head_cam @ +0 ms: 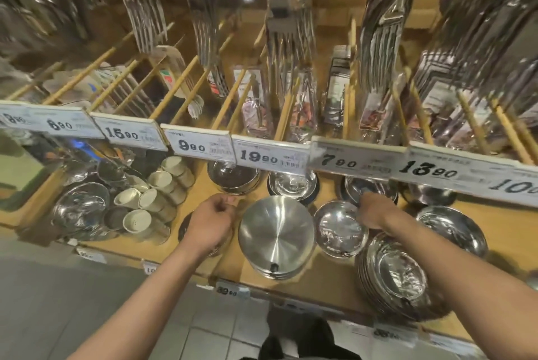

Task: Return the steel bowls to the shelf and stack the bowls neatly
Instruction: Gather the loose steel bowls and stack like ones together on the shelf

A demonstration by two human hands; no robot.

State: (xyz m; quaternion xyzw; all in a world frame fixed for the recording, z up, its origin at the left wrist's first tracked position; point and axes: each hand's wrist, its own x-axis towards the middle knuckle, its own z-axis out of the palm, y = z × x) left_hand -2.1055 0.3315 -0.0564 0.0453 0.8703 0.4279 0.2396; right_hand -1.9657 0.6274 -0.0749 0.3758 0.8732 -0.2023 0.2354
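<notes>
Steel bowls stand on the wooden lower shelf [334, 281]. An upside-down stack of steel bowls [276, 237] sits at the front centre. Right of it is a small steel bowl [334, 234]. My right hand [371, 211] lies over its far right rim with the fingers curled onto it. A leaning stack of shallow bowls [396, 272] sits under my right forearm, and a single bowl [454, 231] lies beyond it. My left hand [211, 223] hovers left of the upside-down stack with its fingers curled and holds nothing. A dark bowl [184, 230] is partly hidden beneath it.
More steel bowls [292, 185] line the back of the shelf under the price-tag rail [270, 156]. Ceramic cups [145, 199] and another steel bowl [80, 208] fill the left section. Packaged forks [145, 19] and utensils hang above. Tiled floor lies below.
</notes>
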